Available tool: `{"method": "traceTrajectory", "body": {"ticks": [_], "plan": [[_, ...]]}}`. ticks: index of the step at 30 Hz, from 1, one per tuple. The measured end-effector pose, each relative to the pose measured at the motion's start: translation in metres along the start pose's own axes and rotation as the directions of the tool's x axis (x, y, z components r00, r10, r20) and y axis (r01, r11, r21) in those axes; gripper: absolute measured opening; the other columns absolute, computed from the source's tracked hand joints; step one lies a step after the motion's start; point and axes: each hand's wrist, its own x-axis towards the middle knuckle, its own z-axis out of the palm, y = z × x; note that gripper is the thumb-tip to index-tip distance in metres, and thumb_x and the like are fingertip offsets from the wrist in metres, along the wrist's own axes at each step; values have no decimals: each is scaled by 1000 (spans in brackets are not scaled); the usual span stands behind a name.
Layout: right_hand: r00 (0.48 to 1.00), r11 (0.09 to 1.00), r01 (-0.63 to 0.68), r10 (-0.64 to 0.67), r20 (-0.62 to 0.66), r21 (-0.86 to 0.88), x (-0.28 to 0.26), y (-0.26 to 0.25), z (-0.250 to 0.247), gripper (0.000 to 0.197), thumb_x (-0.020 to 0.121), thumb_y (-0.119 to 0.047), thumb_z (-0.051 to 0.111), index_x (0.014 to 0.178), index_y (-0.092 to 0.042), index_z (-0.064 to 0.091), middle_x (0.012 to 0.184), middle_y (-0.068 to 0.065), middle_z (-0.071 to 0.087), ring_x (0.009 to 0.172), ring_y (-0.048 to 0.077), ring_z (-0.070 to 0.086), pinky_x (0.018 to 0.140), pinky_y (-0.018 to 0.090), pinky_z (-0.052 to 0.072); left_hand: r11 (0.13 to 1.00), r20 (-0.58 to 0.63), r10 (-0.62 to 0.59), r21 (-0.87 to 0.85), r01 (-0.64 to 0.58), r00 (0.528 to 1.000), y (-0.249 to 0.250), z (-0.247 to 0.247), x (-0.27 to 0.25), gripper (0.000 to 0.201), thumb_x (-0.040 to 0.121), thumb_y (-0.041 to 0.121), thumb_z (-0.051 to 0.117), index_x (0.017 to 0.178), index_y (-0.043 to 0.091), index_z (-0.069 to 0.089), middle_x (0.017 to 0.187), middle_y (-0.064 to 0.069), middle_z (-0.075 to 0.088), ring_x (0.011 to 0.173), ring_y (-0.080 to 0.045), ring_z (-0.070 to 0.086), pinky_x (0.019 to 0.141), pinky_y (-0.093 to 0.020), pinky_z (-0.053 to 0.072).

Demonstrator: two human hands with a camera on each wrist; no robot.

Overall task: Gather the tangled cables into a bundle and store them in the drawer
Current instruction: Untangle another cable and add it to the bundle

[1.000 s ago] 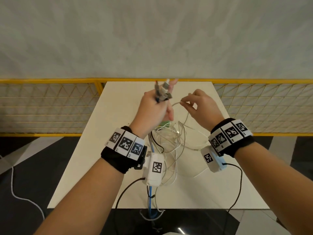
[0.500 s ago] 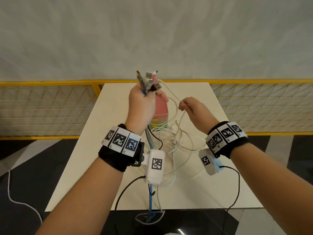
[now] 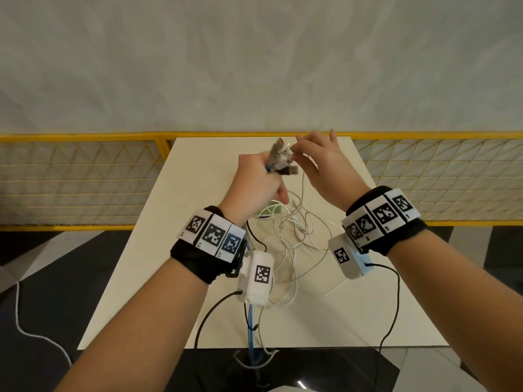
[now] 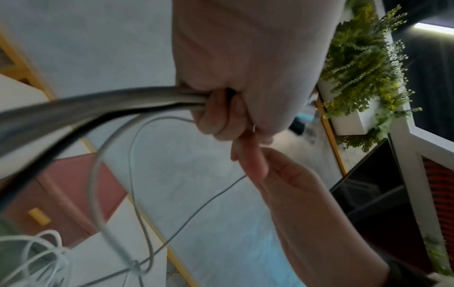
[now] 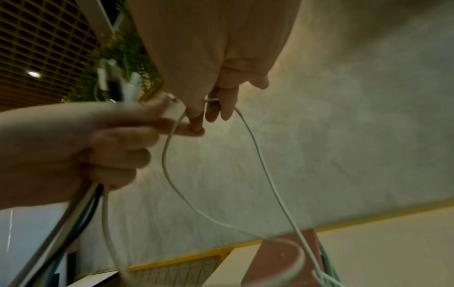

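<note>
Above a cream rectangular table point(image 3: 198, 250), left hand point(image 3: 254, 188) fisted round gathered cable plugs point(image 3: 280, 159); right hand point(image 3: 325, 171) at three o'clock pinching a thin white cable point(image 5: 213, 100); white tangle point(image 3: 294, 230) dangling, unbundled; pink drawer unit point(image 4: 73, 194) awaiting.

Left hand point(image 4: 245, 77): fingers curled round a bunch of cables point(image 4: 98, 103)
Right hand point(image 4: 282, 184): fingertips touching the left hand's underside
Thin wire point(image 4: 132, 174): loops hanging below
Background: pink box point(image 4: 81, 190), plants point(image 4: 363, 64)
</note>
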Motion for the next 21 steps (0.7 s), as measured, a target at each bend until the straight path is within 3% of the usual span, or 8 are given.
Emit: {"method": "traceTrajectory", "body": {"ticks": [3, 6, 8, 11, 13, 16, 19, 21], "plan": [[1000, 1000, -5, 5, 3, 21, 0, 1, -1, 21, 97, -19, 48, 107, -7, 61, 104, 5, 57, 104, 17, 54, 114, 55, 14, 1000, 35, -22, 11, 22, 999, 1, -3, 3, 36, 78, -14, 46, 83, 18, 63, 57, 4, 64, 54, 7, 61, 53, -5, 43], [992, 986, -92, 80, 92, 137, -5, 9, 8, 17, 98, -17, 45, 104, -8, 58, 96, -5, 54, 86, 5, 45, 101, 50, 36, 998, -58, 22, -64, -26, 998, -1, -5, 8, 38, 79, -9, 52, 86, 25, 66, 60, 3, 69, 73, -2, 67, 79, -25, 55], [973, 965, -184, 152, 172, 186, -11, 16, 18, 17, 98, -14, 43, 101, -5, 57, 96, 2, 59, 89, 15, 52, 91, 42, 44, 990, -123, 49, -128, -65, 991, -1, -5, 8, 36, 83, -7, 51, 85, 26, 67, 59, 10, 68, 72, -9, 67, 84, -32, 53], [896, 920, -348, 271, 352, 178, -24, 33, 32, 22, 100, -12, 38, 97, -2, 58, 95, 4, 63, 95, 24, 60, 89, 35, 46, 968, -257, 89, -207, -144, 962, -5, -11, 8, 33, 85, 2, 48, 78, 29, 66, 67, 16, 66, 67, -22, 60, 75, -41, 53], [842, 899, -415, 321, 434, 141, -35, 45, 40, 22, 100, -13, 37, 92, -7, 56, 93, 3, 62, 96, 25, 61, 87, 32, 46, 958, -312, 82, -238, -161, 946, -6, -17, 8, 32, 94, 4, 48, 79, 27, 65, 67, 19, 65, 62, -16, 58, 66, -33, 48], [821, 829, -494, 345, 455, 262, -39, 53, 44, 23, 101, -13, 35, 88, -6, 54, 84, 5, 60, 83, 27, 63, 85, 38, 53, 950, -328, 79, -261, -170, 942, -5, -24, 5, 26, 100, 8, 49, 82, 21, 63, 65, 16, 63, 49, -10, 54, 58, -22, 44], [801, 654, -594, 428, 418, 469, -33, 55, 43, 27, 102, -18, 35, 90, -6, 55, 70, 9, 54, 61, 29, 64, 65, 38, 60, 961, -309, 60, -240, -139, 949, -10, -26, 6, 28, 99, 10, 50, 76, 21, 61, 65, 11, 62, 47, -11, 53, 58, -22, 44], [795, 635, -606, 469, 385, 479, -34, 60, 43, 26, 102, -20, 37, 91, -8, 58, 66, 9, 53, 54, 28, 62, 59, 39, 59, 966, -307, 45, -231, -120, 951, -13, -27, 6, 28, 99, 8, 49, 76, 20, 61, 63, 12, 64, 50, -9, 55, 60, -23, 44]]}}
